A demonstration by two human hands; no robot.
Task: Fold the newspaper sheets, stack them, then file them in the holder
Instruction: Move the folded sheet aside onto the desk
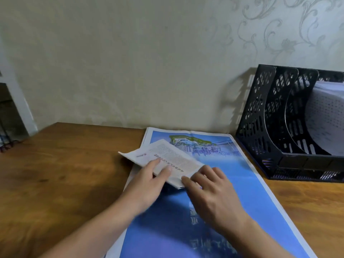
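Note:
A small folded newspaper sheet with printed text lies tilted on top of a large unfolded blue sheet spread on the wooden table. My left hand holds the folded sheet's near edge, thumb and forefinger on top and the other fingers under it. My right hand grips the sheet's near right corner with curled fingers. The black mesh file holder stands at the back right against the wall.
White paper fills the right compartment of the holder; its two left slots show nothing inside. A wallpapered wall runs behind the table. A dark opening with a white frame is at far left.

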